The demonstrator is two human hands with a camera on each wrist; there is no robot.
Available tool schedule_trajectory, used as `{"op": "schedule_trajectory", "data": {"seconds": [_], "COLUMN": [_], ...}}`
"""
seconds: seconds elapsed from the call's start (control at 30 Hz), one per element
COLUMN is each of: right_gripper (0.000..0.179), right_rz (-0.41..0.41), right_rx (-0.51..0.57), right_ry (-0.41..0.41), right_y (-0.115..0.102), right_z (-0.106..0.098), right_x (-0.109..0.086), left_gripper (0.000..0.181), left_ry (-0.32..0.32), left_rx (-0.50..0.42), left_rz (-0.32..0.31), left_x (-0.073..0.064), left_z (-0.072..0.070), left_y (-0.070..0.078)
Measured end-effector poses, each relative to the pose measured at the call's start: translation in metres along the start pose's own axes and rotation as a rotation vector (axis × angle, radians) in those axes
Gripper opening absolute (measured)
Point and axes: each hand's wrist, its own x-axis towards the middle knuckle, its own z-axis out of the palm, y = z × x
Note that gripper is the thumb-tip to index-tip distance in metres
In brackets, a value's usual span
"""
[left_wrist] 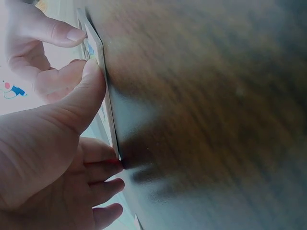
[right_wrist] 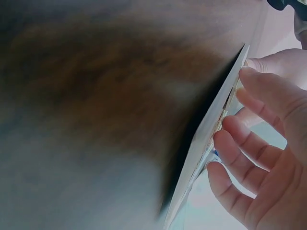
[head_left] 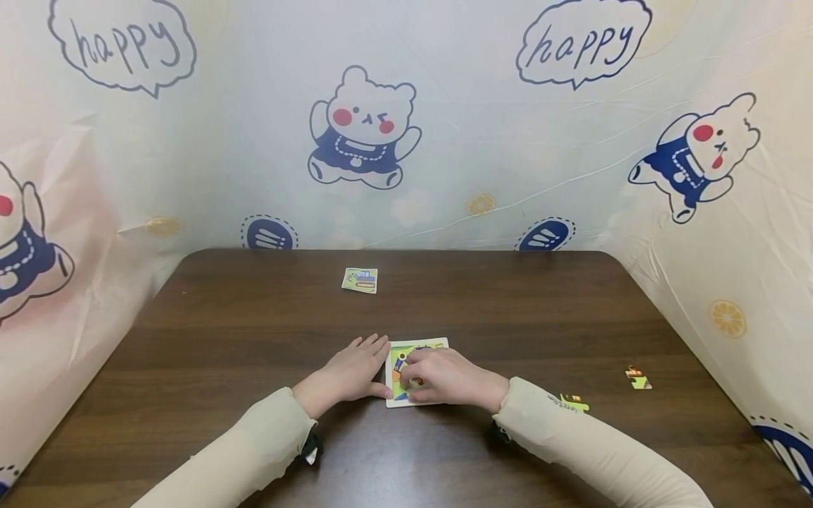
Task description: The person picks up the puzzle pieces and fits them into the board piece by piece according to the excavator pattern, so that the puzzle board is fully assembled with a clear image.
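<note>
A small white-edged puzzle board (head_left: 396,386), with a green and yellow picture, lies on the table in the head view. Against its left edge rests my left hand (head_left: 349,372), fingers straight and thumb on the near left corner; the left wrist view shows this hand (left_wrist: 53,143) from below. My right hand (head_left: 444,376) is over the board, its bent fingertips touching the picture and covering much of it. From the right wrist view, the fingers of this hand (right_wrist: 268,158) look spread and loosely bent above the board's edge (right_wrist: 204,132). No piece shows between them.
Two loose puzzle pieces lie on the right: one (head_left: 574,403) partly behind the right sleeve, another (head_left: 638,378) farther right. A small picture card (head_left: 360,280) is near the far edge of the brown table (head_left: 254,303). A printed curtain (head_left: 464,155) hangs around the table.
</note>
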Motion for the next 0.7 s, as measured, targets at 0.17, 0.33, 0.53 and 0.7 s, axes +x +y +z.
{"op": "schedule_trajectory", "data": {"seconds": [0.17, 0.33, 0.53, 0.7], "right_gripper": [0.007, 0.007, 0.007, 0.011], "right_rz": [0.007, 0.013, 0.008, 0.003], "right_rx": [0.001, 0.015, 0.016, 0.019], "right_ry": [0.006, 0.008, 0.006, -0.015], "right_y": [-0.0006, -0.0028, -0.0039, -0.0034], "right_z": [-0.0011, -0.0036, -0.0047, -0.0067], "right_x": [0.0, -0.0009, -0.0022, -0.0061], "left_gripper": [0.08, 0.081, 0.081, 0.081], "left_ry": [0.0, 0.0, -0.004, -0.005], "left_rx": [-0.001, 0.001, 0.007, 0.007], "left_rz": [0.001, 0.004, 0.004, 0.002], "left_x": [0.0004, 0.0005, 0.0012, 0.0016], "left_z": [0.0003, 0.001, 0.0016, 0.002], "left_y": [-0.0002, -0.0003, -0.001, -0.0014]}}
